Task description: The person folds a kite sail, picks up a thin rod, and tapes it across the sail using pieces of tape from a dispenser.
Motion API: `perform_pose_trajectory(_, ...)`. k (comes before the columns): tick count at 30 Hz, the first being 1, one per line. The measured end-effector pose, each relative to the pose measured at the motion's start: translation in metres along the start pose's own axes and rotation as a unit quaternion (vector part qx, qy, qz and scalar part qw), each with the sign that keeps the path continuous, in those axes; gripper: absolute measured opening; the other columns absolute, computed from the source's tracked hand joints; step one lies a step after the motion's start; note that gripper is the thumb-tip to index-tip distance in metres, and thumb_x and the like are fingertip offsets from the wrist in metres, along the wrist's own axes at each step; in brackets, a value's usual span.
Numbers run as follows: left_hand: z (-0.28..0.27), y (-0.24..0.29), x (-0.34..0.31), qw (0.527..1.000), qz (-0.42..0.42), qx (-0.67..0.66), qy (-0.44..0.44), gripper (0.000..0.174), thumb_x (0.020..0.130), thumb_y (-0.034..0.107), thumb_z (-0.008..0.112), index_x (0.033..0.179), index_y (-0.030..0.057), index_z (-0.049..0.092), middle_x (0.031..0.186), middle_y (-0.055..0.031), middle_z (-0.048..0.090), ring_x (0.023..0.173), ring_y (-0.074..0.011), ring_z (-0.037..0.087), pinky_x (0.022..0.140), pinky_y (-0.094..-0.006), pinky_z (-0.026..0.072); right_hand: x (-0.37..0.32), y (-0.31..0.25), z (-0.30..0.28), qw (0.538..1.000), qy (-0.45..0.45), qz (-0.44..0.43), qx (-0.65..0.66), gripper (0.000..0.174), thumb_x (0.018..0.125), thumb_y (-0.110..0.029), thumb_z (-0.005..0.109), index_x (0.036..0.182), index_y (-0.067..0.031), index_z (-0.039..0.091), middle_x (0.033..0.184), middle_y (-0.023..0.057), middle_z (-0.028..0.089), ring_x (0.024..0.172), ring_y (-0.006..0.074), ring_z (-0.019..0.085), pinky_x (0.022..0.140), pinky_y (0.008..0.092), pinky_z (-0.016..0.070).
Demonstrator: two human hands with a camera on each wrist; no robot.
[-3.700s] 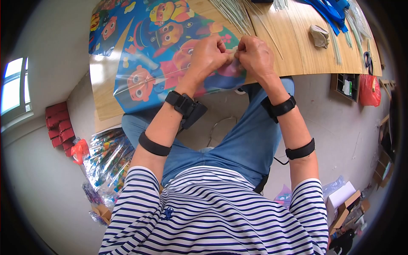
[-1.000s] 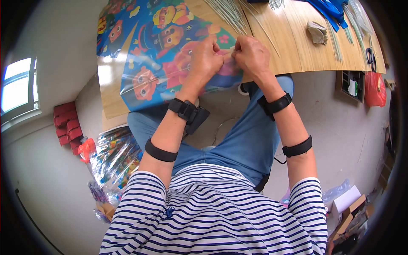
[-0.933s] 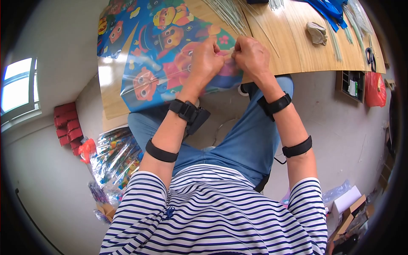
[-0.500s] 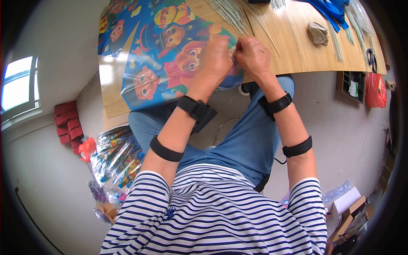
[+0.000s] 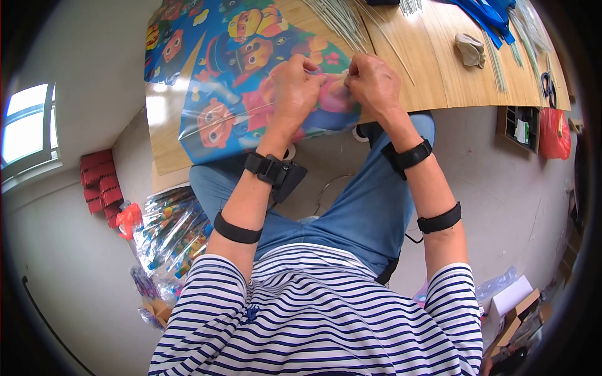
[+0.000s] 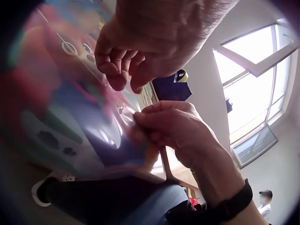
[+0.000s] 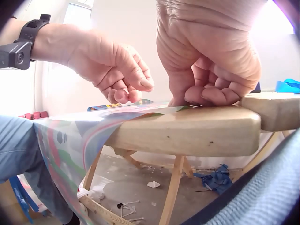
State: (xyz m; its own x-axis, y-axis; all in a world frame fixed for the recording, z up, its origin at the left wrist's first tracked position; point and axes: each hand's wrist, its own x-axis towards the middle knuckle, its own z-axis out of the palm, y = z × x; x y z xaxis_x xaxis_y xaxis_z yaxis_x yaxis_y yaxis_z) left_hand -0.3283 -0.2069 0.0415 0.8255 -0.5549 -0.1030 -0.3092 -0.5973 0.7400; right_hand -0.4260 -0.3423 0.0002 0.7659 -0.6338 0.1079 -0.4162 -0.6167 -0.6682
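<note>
A glossy plastic sheet [image 5: 210, 122] printed with cartoon dogs covers the left part of the wooden table [image 5: 433, 81] and hangs over its front edge. My right hand [image 5: 378, 84] pinches the sheet's right-hand edge between thumb and curled fingers, low against the tabletop in the right wrist view. To its left, my left hand [image 5: 293, 91] hovers over the sheet. Its fingers are loosely bent, and nothing shows between them in the right wrist view. From the left wrist, the sheet near the right fingertips [image 6: 139, 117] looks creased and shiny.
Thin pale rods [image 5: 335, 22] lie at the back of the table. Farther right are a crumpled beige cloth [image 5: 470, 51], blue strips [image 5: 489, 24] and scissors [image 5: 547, 89]. Glossy printed packs [image 5: 172, 229] lie on the floor at left; a red bag [image 5: 552, 135] is at right.
Half a second ago my left hand was close beside the right one; now it has drawn back to the left, leaving a gap. The right hand keeps its pinch in nearly the same place.
</note>
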Motion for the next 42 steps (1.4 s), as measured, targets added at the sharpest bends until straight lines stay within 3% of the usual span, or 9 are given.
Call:
perform_pose_trajectory(3, 0.011, 0.003, -0.001, 0.992, 0.106, 0.061, -0.021, 0.020, 0.076, 0.000, 0.072, 0.093, -0.0014, 0.061, 0.074, -0.0132, 0.068, 0.067, -0.0233, 0.068, 0.062, -0.0357, 0.0536, 0.000, 0.000, 0.000, 1.000, 0.004, -0.004, -0.006, 0.012, 0.070, -0.014, 0.069, 0.081, -0.0080, 0.069, 0.087, 0.0125, 0.069, 0.086, 0.0354, 0.067, 0.071, 0.0455, 0.0519)
perform_pose_trajectory(9, 0.031, 0.009, 0.000, 0.969, 0.165, 0.181, 0.043, 0.015, 0.078, -0.003, 0.065, 0.092, -0.0010, 0.059, 0.078, -0.0241, 0.067, 0.075, -0.0429, 0.067, 0.066, -0.0474, 0.0520, 0.000, 0.001, 0.000, 1.000, 0.001, -0.005, -0.006, 0.012, 0.070, -0.014, 0.068, 0.080, -0.0081, 0.069, 0.087, 0.0125, 0.069, 0.085, 0.0351, 0.067, 0.070, 0.0454, 0.0520)
perform_pose_trajectory(12, 0.036, 0.011, -0.001, 0.972, 0.139, 0.189, 0.029, 0.017, 0.077, -0.002, 0.063, 0.094, 0.0004, 0.058, 0.080, -0.0232, 0.067, 0.078, -0.0447, 0.066, 0.067, -0.0498, 0.0508, 0.001, 0.002, 0.002, 1.000, 0.002, -0.006, -0.011, 0.013, 0.069, -0.014, 0.068, 0.080, -0.0081, 0.069, 0.087, 0.0124, 0.069, 0.086, 0.0350, 0.067, 0.070, 0.0453, 0.0520)
perform_pose_trajectory(24, 0.025, -0.010, -0.002, 0.987, 0.125, 0.063, 0.073, 0.021, 0.076, -0.001, 0.062, 0.096, 0.0005, 0.057, 0.075, -0.0207, 0.065, 0.074, -0.0407, 0.066, 0.068, -0.0483, 0.0519, -0.001, 0.000, 0.000, 1.000, 0.002, -0.006, -0.006, 0.014, 0.070, -0.016, 0.071, 0.081, -0.0079, 0.069, 0.088, 0.0122, 0.069, 0.087, 0.0345, 0.067, 0.071, 0.0450, 0.0520)
perform_pose_trajectory(27, 0.023, -0.015, -0.001, 0.991, 0.102, 0.039, 0.073, 0.021, 0.076, -0.002, 0.062, 0.097, -0.0005, 0.057, 0.073, -0.0176, 0.065, 0.069, -0.0348, 0.067, 0.064, -0.0441, 0.0524, -0.001, 0.000, 0.000, 1.000, 0.004, -0.005, -0.004, 0.013, 0.070, -0.015, 0.071, 0.081, -0.0078, 0.069, 0.089, 0.0121, 0.069, 0.087, 0.0345, 0.067, 0.071, 0.0450, 0.0519)
perform_pose_trajectory(30, 0.020, -0.019, 0.000, 0.997, 0.064, -0.019, 0.045, 0.019, 0.081, -0.001, 0.067, 0.097, -0.0016, 0.058, 0.072, -0.0080, 0.066, 0.061, -0.0147, 0.064, 0.053, -0.0282, 0.0503, -0.002, 0.000, -0.001, 1.000, 0.001, -0.004, -0.006, 0.012, 0.070, -0.014, 0.070, 0.081, -0.0078, 0.069, 0.089, 0.0122, 0.069, 0.087, 0.0346, 0.067, 0.071, 0.0450, 0.0519)
perform_pose_trajectory(36, -0.001, 0.001, -0.013, 0.988, -0.081, -0.134, -0.003, 0.018, 0.084, -0.002, 0.068, 0.100, -0.0028, 0.061, 0.072, -0.0087, 0.068, 0.059, -0.0137, 0.064, 0.052, -0.0264, 0.0493, -0.001, -0.001, 0.000, 1.000, 0.007, -0.004, -0.008, 0.011, 0.070, -0.012, 0.068, 0.080, -0.0079, 0.069, 0.089, 0.0128, 0.070, 0.086, 0.0355, 0.067, 0.071, 0.0459, 0.0520)
perform_pose_trajectory(39, 0.009, -0.002, -0.012, 0.999, 0.012, -0.050, -0.006, 0.027, 0.078, 0.007, 0.076, 0.097, -0.0012, 0.058, 0.070, -0.0148, 0.067, 0.066, -0.0292, 0.069, 0.061, -0.0401, 0.0526, -0.001, -0.001, 0.000, 1.000, 0.010, -0.007, -0.010, 0.012, 0.071, -0.014, 0.069, 0.081, -0.0077, 0.069, 0.089, 0.0128, 0.070, 0.086, 0.0355, 0.067, 0.071, 0.0462, 0.0521)
perform_pose_trajectory(42, 0.018, 0.009, -0.012, 0.996, 0.078, 0.040, 0.016, 0.026, 0.077, 0.004, 0.074, 0.099, 0.0002, 0.060, 0.073, -0.0176, 0.067, 0.071, -0.0337, 0.069, 0.065, -0.0427, 0.0531, -0.003, -0.002, -0.004, 1.000, 0.000, -0.030, -0.001, 0.007, 0.077, -0.010, 0.062, 0.082, -0.0062, 0.066, 0.092, 0.0152, 0.068, 0.087, 0.0385, 0.067, 0.073, 0.0490, 0.0525)
